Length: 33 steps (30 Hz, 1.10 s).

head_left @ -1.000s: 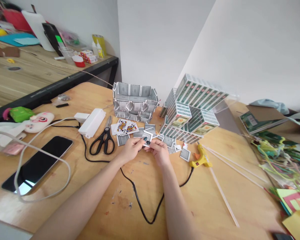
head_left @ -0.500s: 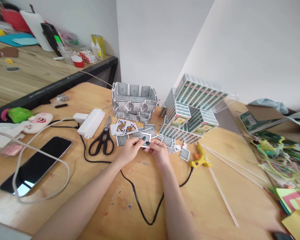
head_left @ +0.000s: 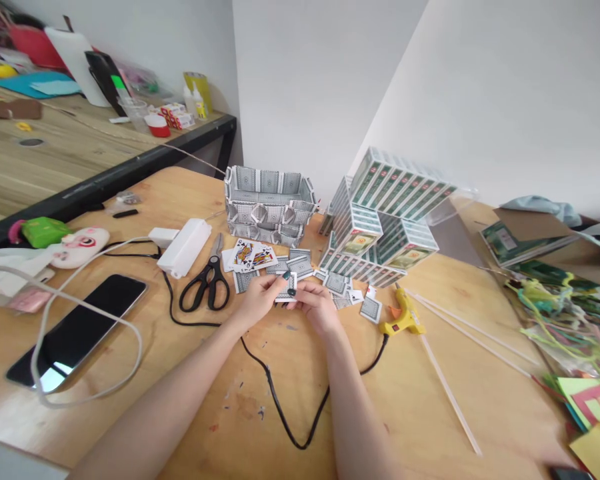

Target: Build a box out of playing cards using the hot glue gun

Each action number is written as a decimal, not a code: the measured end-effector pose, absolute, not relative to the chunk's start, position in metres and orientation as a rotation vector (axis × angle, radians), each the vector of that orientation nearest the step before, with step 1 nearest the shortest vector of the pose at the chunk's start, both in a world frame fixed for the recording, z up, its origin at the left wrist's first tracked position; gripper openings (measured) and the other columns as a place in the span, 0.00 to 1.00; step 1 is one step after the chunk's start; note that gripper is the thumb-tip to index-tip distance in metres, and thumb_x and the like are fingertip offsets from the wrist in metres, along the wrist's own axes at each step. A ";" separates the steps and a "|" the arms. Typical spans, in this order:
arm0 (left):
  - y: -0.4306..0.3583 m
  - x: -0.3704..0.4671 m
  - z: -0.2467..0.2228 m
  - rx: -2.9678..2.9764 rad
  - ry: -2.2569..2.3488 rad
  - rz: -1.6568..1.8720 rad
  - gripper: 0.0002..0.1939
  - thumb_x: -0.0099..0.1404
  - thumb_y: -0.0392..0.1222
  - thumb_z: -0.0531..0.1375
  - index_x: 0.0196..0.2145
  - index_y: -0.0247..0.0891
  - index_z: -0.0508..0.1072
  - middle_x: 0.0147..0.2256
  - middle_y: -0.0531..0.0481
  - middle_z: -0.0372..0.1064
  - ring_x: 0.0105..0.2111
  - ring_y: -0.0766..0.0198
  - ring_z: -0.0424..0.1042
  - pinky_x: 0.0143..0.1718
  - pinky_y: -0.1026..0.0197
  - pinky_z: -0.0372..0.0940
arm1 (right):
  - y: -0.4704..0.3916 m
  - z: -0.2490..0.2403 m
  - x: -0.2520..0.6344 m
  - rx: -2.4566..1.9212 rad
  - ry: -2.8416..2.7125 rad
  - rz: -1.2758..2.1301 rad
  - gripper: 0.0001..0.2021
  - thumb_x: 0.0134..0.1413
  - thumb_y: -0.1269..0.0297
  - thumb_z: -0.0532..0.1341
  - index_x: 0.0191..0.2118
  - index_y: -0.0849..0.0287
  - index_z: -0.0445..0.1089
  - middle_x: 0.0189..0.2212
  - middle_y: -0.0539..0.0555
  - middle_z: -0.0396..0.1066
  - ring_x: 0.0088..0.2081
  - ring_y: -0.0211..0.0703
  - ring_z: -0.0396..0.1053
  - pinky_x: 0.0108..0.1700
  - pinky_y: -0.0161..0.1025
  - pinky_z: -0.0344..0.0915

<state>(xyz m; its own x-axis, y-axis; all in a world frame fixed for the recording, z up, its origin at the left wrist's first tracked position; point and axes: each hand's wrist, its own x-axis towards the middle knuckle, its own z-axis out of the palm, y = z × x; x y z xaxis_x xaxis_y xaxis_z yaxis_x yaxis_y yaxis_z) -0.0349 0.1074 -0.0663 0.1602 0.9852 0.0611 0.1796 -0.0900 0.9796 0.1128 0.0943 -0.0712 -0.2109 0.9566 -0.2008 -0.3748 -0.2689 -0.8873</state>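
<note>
My left hand (head_left: 259,300) and my right hand (head_left: 314,303) pinch one small playing card (head_left: 287,288) between them, its patterned back showing. Just beyond them, loose cards (head_left: 300,265) lie spread on the table, with face-up cards (head_left: 253,255) at their left. Behind these stands an open box-shaped structure (head_left: 270,207) made of folded patterned cards. Black scissors (head_left: 210,283) rest left of my left hand. A yellow glue gun (head_left: 403,320) lies to the right of my right hand.
Stacked green-and-white card boxes (head_left: 380,227) stand behind the glue gun. Clear glue sticks (head_left: 450,393) lie at right. A phone (head_left: 80,330), white cable and white power block (head_left: 185,247) are on the left. A black cord (head_left: 285,417) loops in front, passing under my forearms.
The held card has turned so its patterned back shows more and its white edge less. Both hands remain in nearly the same place; the whole view has shifted slightly.
</note>
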 end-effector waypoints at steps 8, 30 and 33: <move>0.107 -0.035 -0.070 1.435 1.194 1.105 0.25 0.60 0.60 0.51 0.16 0.39 0.55 0.16 0.56 0.49 0.19 0.68 0.50 0.21 0.64 0.49 | 0.094 -0.072 0.112 -0.935 -0.906 1.719 0.04 0.39 0.64 0.67 0.24 0.59 0.75 0.17 0.49 0.72 0.19 0.38 0.67 0.30 0.37 0.65; 0.111 -0.035 -0.068 1.402 1.249 1.182 0.22 0.62 0.54 0.52 0.18 0.39 0.54 0.18 0.57 0.49 0.21 0.68 0.51 0.23 0.63 0.48 | 0.094 -0.072 0.108 -1.035 -0.819 1.585 0.09 0.41 0.60 0.68 0.30 0.60 0.75 0.06 0.40 0.56 0.09 0.29 0.48 0.14 0.30 0.47; 0.110 -0.033 -0.069 1.404 1.244 1.174 0.22 0.64 0.53 0.50 0.17 0.40 0.55 0.17 0.56 0.51 0.20 0.68 0.52 0.23 0.63 0.49 | 0.094 -0.072 0.108 -1.041 -0.797 1.516 0.12 0.42 0.57 0.68 0.31 0.60 0.75 0.11 0.44 0.65 0.11 0.30 0.55 0.15 0.30 0.50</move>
<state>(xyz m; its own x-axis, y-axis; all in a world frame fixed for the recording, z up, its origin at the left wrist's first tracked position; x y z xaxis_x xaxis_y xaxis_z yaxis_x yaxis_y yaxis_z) -0.0335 0.1103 -0.0689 0.0447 0.9951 0.0881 0.1455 -0.0938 0.9849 0.1080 0.0944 -0.0721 -0.0374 0.9797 -0.1970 -0.3933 -0.1956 -0.8983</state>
